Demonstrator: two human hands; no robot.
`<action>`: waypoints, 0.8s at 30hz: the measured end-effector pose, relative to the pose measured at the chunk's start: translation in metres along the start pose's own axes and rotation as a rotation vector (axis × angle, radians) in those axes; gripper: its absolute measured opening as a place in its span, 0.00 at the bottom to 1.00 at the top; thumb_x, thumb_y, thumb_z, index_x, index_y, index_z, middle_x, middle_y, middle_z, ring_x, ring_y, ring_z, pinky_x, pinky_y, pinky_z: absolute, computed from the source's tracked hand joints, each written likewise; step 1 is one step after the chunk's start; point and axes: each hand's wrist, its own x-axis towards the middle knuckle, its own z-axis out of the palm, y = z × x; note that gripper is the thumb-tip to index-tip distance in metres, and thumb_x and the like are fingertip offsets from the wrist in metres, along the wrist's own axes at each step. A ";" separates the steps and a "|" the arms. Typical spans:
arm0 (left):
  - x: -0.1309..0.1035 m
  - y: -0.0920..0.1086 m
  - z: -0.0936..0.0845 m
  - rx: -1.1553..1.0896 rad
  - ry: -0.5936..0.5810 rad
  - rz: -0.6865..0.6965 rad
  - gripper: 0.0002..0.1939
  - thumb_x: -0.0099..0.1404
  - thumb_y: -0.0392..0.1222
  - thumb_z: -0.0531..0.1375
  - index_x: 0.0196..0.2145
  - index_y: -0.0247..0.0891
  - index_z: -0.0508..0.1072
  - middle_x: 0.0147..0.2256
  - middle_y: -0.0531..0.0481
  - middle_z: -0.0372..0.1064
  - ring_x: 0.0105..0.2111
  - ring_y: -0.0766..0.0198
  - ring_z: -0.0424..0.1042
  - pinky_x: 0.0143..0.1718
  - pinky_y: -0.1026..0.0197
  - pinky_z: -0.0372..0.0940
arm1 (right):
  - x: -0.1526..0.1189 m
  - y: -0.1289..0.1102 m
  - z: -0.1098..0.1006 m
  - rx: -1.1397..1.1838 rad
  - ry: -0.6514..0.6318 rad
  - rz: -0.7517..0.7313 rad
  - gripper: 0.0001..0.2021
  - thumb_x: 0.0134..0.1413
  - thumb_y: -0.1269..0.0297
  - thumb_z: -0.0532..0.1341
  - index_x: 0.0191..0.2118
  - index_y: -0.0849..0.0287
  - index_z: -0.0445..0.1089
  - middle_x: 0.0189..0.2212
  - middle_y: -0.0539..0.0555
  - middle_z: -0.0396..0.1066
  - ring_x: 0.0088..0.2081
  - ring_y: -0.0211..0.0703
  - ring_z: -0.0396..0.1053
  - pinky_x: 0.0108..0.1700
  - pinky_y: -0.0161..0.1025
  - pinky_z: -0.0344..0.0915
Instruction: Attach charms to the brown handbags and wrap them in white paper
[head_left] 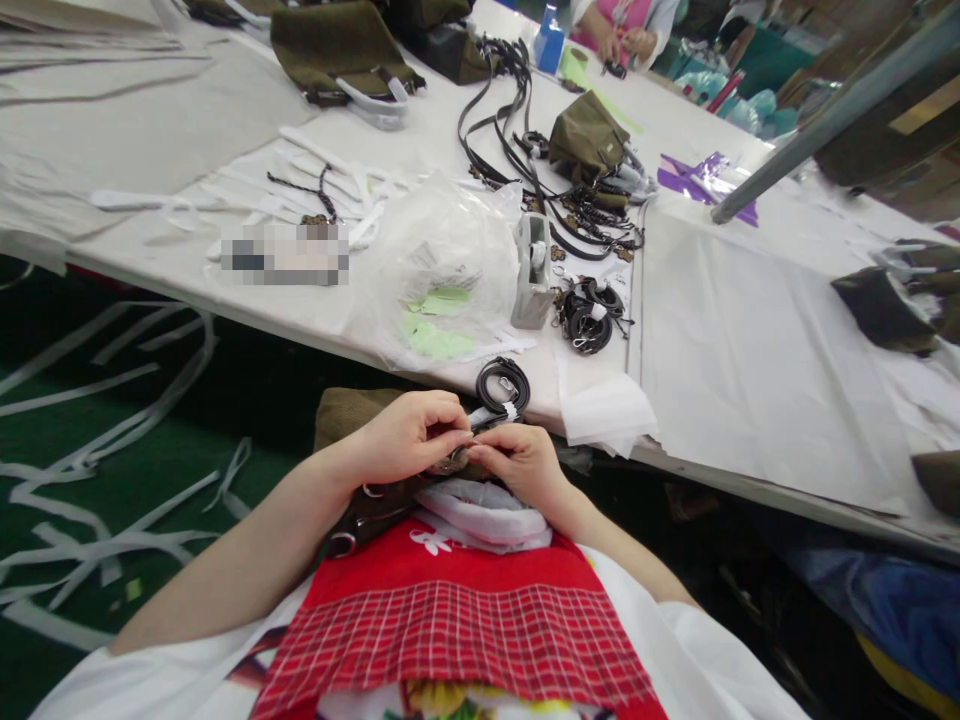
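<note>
White-covered table (697, 330), green floor (172, 430) w/ white strips (112, 545); co-worker (626, 20) at far side. Olive bag (349, 415) in lap, by table edge. L hand (420, 435) & R hand (525, 465) fingertips pinched tog. on small pc (470, 446) at bag, exact type unclear. Coiled strap (502, 390) just beyond. Print in clear plastic bag (442, 230) & tag on far bag (589, 135) illegible; apron (480, 620) has white bunny logo.

White tbl (712, 350) w/ bags (589, 140), straps (499, 130), tape dispenser (533, 270).
</note>
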 end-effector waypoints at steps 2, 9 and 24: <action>0.000 -0.001 0.001 0.019 0.001 0.009 0.11 0.64 0.42 0.57 0.27 0.37 0.75 0.27 0.52 0.69 0.28 0.67 0.67 0.31 0.65 0.60 | 0.000 0.000 0.000 -0.007 0.012 -0.010 0.07 0.54 0.58 0.66 0.32 0.53 0.81 0.23 0.51 0.75 0.24 0.40 0.69 0.29 0.36 0.65; -0.002 0.000 0.002 0.055 0.005 0.024 0.10 0.64 0.38 0.56 0.28 0.37 0.74 0.27 0.52 0.67 0.28 0.68 0.66 0.30 0.66 0.58 | 0.000 0.002 -0.001 -0.024 0.017 -0.032 0.07 0.55 0.59 0.65 0.33 0.53 0.81 0.24 0.51 0.75 0.25 0.40 0.69 0.32 0.36 0.66; -0.003 0.005 0.004 0.177 0.024 0.027 0.10 0.65 0.37 0.56 0.27 0.37 0.73 0.27 0.52 0.68 0.29 0.66 0.66 0.31 0.64 0.58 | 0.000 0.004 0.000 -0.090 0.026 -0.110 0.07 0.56 0.61 0.65 0.33 0.56 0.80 0.26 0.51 0.77 0.26 0.38 0.71 0.31 0.33 0.67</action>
